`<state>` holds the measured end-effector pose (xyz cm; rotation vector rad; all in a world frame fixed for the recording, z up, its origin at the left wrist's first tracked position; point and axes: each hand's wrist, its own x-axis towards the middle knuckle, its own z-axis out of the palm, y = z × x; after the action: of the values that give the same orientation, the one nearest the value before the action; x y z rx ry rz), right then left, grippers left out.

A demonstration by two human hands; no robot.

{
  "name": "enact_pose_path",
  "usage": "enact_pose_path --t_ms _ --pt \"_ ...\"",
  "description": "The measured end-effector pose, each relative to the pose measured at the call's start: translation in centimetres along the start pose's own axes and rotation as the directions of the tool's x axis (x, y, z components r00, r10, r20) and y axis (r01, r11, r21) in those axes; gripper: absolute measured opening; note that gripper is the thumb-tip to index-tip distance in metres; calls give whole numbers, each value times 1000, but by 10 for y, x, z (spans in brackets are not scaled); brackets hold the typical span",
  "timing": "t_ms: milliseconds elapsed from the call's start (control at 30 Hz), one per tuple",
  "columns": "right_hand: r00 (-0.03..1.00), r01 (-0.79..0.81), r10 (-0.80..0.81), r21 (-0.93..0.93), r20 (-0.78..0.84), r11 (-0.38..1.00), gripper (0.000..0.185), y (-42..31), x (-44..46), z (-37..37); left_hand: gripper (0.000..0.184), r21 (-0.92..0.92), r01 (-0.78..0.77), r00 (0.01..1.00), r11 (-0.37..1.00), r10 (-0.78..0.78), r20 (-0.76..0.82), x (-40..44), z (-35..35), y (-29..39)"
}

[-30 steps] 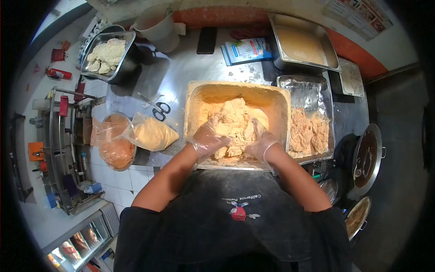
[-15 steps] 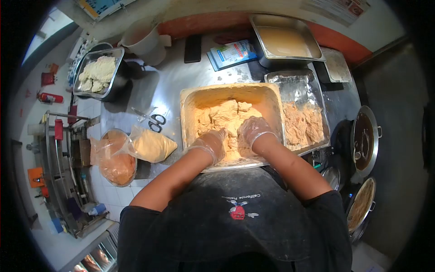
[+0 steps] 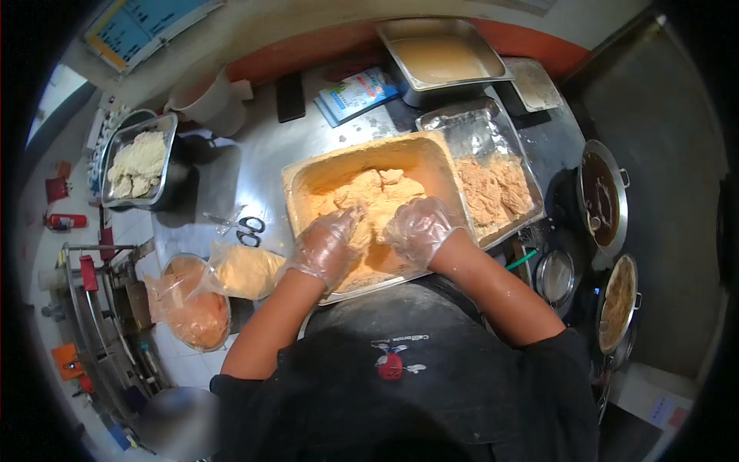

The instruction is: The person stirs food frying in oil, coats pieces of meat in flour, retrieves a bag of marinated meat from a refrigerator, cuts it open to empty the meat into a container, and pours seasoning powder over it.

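The person wears clear, crinkled plastic gloves (image 3: 327,245), black short sleeves (image 3: 550,362) and a dark, lightly dusted apron (image 3: 369,339) bearing pale "California" lettering above a small red-and-white figure (image 3: 391,365).

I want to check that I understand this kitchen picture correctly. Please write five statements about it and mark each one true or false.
1. The left hand and the right hand wear clear gloves. True.
2. The scissors lie inside the large tub. False: the scissors lie on the table, left of the tub.
3. The metal tray is right of the tub. True.
4. The fire extinguisher is blue. False: the fire extinguisher is red.
5. Both hands reach into the tub. True.
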<state>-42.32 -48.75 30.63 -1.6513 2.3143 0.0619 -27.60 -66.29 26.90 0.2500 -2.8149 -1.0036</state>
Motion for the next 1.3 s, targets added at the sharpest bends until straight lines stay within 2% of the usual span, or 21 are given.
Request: enact_pose_path --t_ms 67,100,200,233,333,367,433,467,533,600,700,767,800,833,933,1033,1067,1133,1200,1233,1300 --pt "1000 23 -23 -4 -17 1000 27 0 -6 -8 60 61 -125 988 990 130 -83 -6 5 -9" --pt "981 17 4 107 -193 994 27 7 -9 2 70 44 36 999 998 -35 -24 -8 5 -4" --pt "983 -43 95 301 -159 953 26 22 -10 1 72 167 116 978 979 -142 153 -5 3 2" --pt "988 52 5 359 -157 932 30 34 -10 -6 70 92 199 969 976 -210 131 0 2 11" --pt "899 50 184 510 -397 859 30 76 -30 -20 68 -72 76 987 995 -85 -136 17 6 31" --pt "864 42 249 555 -438 831 29 99 -35 -16 67 -335 152 978 930 -190 -83 27 14 36" --pt "866 -63 413 758 -281 649 29 136 -61 -44 68 -113 -11 985 994 -9 -173 51 5 73" --pt "860 -111 382 606 -339 788 32 166 -69 -33 68 5 -84 977 996 83 -194 63 3 94" --pt "835 -200 426 529 -349 825 39 224 -65 0 70 -49 -22 996 999 18 -92 96 22 130" --pt "783 -270 574 701 -240 661 46 269 -53 20 70 -24 -40 999 999 40 -4 130 46 161" --pt "752 -447 634 566 -182 692 55 289 -59 20 66 -230 106 986 968 -73 148 180 103 190" --pt "813 -505 574 380 -92 775 36 310 -62 42 61 -475 157 980 866 -77 184 204 152 183" --pt "837 -515 546 279 -41 810 27 325 -61 63 59 -376 215 961 901 -127 245 208 143 202" --pt "982 -185 188 -154 1 971 27 357 -58 109 60 -389 141 988 911 -102 118 207 169 177" --pt "774 -437 608 548 -175 713 28 331 -105 64 59 -145 68 982 987 -92 -168 188 150 168" --pt "772 -271 549 616 -319 740 27 322 -114 55 52 -28 310 910 950 -305 -280 154 103 126" --pt "789 -217 579 788 -206 576 33 307 -114 38 50 74 437 868 896 -399 -296 136 93 94" --pt "848 -27 352 632 -395 775 32 283 -106 20 65 133 700 713 702 -674 -195 111 66 52" --pt "821 240 63 443 -567 864 28 242 -89 -4 67 274 765 621 583 -780 -77 102 53 29" --pt "854 270 -85 299 -513 915 24 218 -79 -20 68 340 779 567 527 -824 -20 98 50 21" --pt "846 432 -304 228 -438 872 15 179 -46 -24 71 316 680 693 662 -720 16 84 61 -1"
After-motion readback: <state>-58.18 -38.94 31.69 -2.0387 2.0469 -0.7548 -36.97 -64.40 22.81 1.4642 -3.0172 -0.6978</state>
